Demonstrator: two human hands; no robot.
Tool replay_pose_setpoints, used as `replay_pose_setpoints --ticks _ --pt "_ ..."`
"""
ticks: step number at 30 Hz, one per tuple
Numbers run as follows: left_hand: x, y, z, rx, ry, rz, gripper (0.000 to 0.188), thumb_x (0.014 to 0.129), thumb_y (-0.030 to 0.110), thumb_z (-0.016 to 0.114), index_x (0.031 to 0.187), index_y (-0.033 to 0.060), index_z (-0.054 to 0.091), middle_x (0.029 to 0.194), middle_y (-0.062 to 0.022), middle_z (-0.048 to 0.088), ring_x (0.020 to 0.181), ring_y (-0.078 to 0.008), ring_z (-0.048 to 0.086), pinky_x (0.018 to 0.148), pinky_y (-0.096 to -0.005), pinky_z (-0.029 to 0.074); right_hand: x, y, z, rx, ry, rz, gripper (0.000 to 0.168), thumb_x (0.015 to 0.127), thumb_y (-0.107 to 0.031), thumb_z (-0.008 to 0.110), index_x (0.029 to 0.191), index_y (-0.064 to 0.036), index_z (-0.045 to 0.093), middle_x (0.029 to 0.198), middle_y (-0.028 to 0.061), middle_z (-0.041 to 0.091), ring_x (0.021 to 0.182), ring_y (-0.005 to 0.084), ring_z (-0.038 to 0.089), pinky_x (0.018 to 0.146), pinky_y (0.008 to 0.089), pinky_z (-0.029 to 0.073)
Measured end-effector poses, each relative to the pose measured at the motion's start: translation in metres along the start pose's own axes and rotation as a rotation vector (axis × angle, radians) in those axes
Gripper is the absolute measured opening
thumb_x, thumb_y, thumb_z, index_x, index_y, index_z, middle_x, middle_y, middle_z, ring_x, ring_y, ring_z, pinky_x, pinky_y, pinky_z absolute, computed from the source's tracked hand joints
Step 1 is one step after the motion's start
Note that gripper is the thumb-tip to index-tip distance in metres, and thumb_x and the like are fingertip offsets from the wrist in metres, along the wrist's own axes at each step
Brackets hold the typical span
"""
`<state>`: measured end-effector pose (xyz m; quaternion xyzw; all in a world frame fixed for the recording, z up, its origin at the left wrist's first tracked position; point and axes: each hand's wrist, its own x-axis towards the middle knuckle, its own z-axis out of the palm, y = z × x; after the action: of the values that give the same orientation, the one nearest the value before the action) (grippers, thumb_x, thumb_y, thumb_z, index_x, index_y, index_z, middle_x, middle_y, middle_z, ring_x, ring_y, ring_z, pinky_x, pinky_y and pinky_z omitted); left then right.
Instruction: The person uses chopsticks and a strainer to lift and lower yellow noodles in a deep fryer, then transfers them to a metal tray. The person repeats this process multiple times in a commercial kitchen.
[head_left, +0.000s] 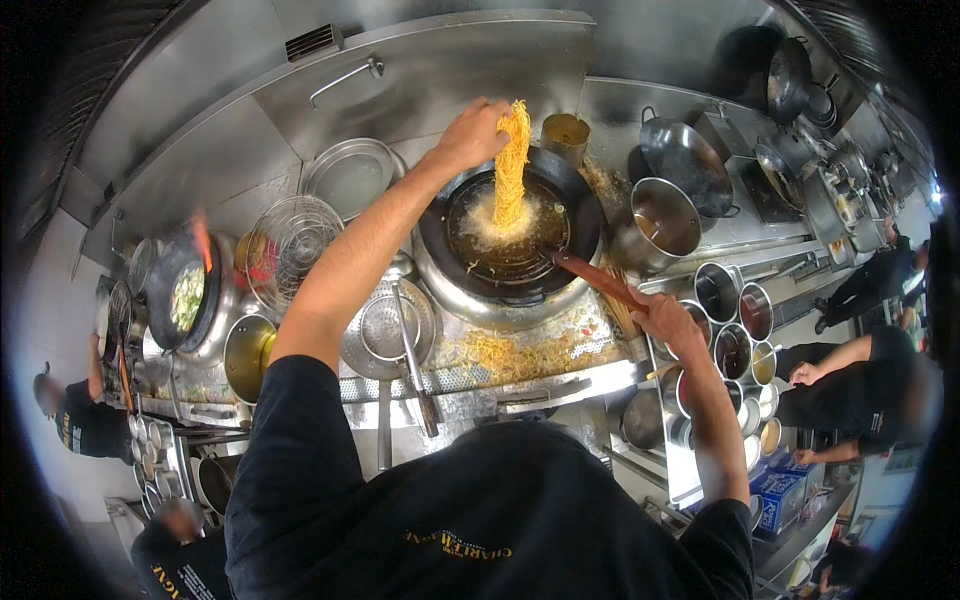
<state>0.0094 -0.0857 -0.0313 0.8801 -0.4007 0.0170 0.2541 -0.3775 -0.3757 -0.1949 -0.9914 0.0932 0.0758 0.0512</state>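
Observation:
My left hand (480, 133) is raised over a dark wok (587, 206) and grips the top of a long bundle of yellow noodles (511, 172). The bundle hangs straight down, its lower end in hot oil (480, 262) that foams around it. My right hand (671, 322) is closed around the wooden handle (600, 280) of a utensil, apparently a wire skimmer, whose head rests inside the wok. Curved wires show through the oil; the noodles and foam hide part of them.
Scattered noodle bits (510, 356) lie on the stovetop before the wok. A perforated strainer (352, 346) and wire skimmer (296, 251) sit left, near another wok (163, 300) with a flame. Right are a deep pot (664, 251) and several sauce pots (716, 289). Other people work both sides.

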Motion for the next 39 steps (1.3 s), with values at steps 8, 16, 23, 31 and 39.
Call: replay_pose_setpoints --ticks 8,16,23,31,39 --pt "0.000 -0.004 0.013 0.049 0.181 0.088 0.044 0.091 0.027 0.079 0.125 0.0045 0.063 0.122 -0.0235 0.062 0.113 -0.0432 0.067 0.096 -0.0513 0.054 -0.001 -0.001 0.001 -0.044 -0.011 0.021 0.065 0.094 -0.051 0.065 0.154 -0.032 0.050 0.102 0.0242 0.074 0.094 0.0446 0.074 0.083 0.0530 0.061" --pt "0.004 0.025 0.009 0.198 0.184 0.042 0.050 0.086 0.033 0.084 0.118 0.0001 0.064 0.114 -0.0215 0.065 0.111 -0.0435 0.068 0.093 -0.0503 0.057 -0.001 -0.009 -0.011 0.044 -0.078 0.053 0.062 0.096 -0.045 0.062 0.155 -0.027 0.050 0.107 0.0253 0.073 0.098 0.0440 0.073 0.089 0.0526 0.059" --pt "0.017 0.020 0.019 0.161 0.218 0.048 0.052 0.085 0.030 0.086 0.117 -0.0004 0.058 0.117 -0.0257 0.067 0.110 -0.0458 0.068 0.093 -0.0521 0.056 -0.002 -0.012 -0.019 0.040 -0.097 0.037 0.063 0.097 -0.046 0.060 0.155 -0.024 0.050 0.108 0.0241 0.073 0.106 0.0430 0.070 0.096 0.0527 0.057" --pt "0.025 0.022 0.015 0.064 0.108 -0.122 0.068 0.084 0.031 0.087 0.128 0.0026 0.044 0.120 -0.0293 0.069 0.114 -0.0478 0.067 0.098 -0.0527 0.054 -0.003 0.002 -0.011 -0.034 -0.052 -0.002 0.065 0.096 -0.046 0.061 0.156 -0.022 0.050 0.116 0.0199 0.072 0.108 0.0407 0.070 0.100 0.0506 0.056" --pt "0.028 0.031 0.014 0.117 0.060 -0.090 0.079 0.085 0.027 0.087 0.142 -0.0004 0.040 0.127 -0.0295 0.068 0.119 -0.0452 0.067 0.100 -0.0519 0.054 0.003 0.003 -0.017 0.028 -0.126 0.050 0.067 0.097 -0.046 0.060 0.158 -0.020 0.047 0.120 0.0208 0.072 0.118 0.0399 0.067 0.102 0.0504 0.055"
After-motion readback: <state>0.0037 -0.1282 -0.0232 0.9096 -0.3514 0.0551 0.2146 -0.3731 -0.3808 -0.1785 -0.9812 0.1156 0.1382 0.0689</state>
